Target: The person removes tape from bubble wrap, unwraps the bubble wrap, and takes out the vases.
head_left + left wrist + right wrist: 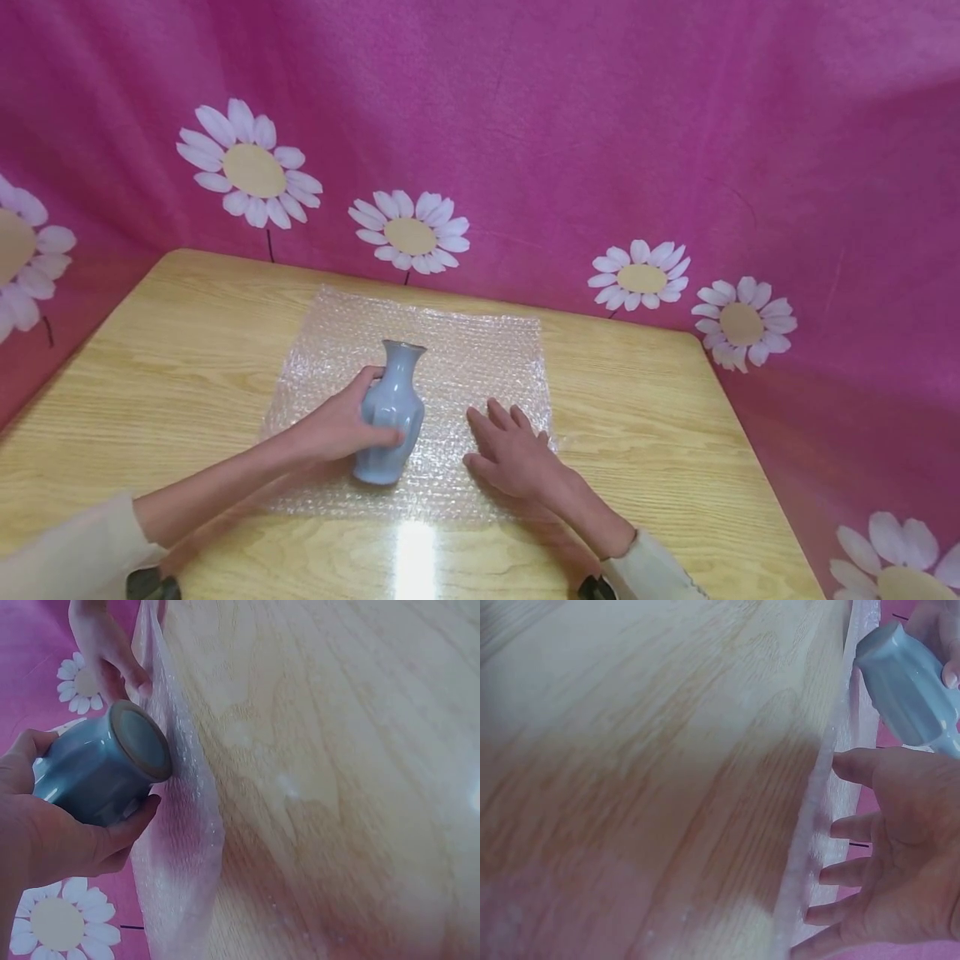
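A glossy pale blue vase (392, 408) with a narrow neck and flared rim is gripped round its body by my left hand (341, 423). It leans slightly to the right, over a sheet of clear bubble wrap (465, 350) spread on the table. From the left wrist, the vase's base (141, 741) shows, tipped up off the sheet. My right hand (517, 454) lies palm down at the wrap's right part with fingers spread. In the right wrist view the fingertips (845, 827) touch the bubble wrap, and that hand holds nothing.
The wooden table (637, 400) has rounded far corners. A pink cloth (525, 125) printed with white daisies hangs behind it and along both sides. Light reflects off the tabletop near the front edge of the wrap.
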Available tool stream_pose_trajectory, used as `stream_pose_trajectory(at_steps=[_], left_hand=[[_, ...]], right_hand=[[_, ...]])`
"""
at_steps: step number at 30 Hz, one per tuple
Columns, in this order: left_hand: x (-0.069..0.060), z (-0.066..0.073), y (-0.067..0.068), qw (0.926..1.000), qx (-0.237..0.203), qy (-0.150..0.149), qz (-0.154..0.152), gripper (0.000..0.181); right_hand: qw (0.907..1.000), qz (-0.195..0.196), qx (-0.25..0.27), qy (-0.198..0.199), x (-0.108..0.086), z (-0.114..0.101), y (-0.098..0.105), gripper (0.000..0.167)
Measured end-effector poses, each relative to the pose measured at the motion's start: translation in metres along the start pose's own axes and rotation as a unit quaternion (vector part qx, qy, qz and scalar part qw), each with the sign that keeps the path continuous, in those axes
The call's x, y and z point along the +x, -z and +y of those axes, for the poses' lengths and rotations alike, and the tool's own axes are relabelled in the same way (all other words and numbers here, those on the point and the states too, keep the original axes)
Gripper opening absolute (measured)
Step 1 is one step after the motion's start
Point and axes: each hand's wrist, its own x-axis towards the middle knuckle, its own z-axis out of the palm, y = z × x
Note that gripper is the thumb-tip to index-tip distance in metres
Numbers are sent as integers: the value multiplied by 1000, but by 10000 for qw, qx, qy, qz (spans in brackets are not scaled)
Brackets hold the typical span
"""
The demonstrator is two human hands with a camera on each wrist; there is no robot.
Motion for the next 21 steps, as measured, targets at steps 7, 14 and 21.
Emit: stream_pose_trajectory(at_steps=[7, 14, 21], left_hand=[[-5, 4, -3, 9997, -181, -92, -102, 90], [-7, 4, -7, 9989, -362, -274, -110, 89], [-9, 6, -8, 9987, -422, -266, -57, 89]], right_hand=[[10000, -13, -32, -27, 1, 0, 0, 65], [10000, 49, -77, 14, 0, 0, 0, 65], [9999, 100, -74, 64, 0, 0, 0, 65]])
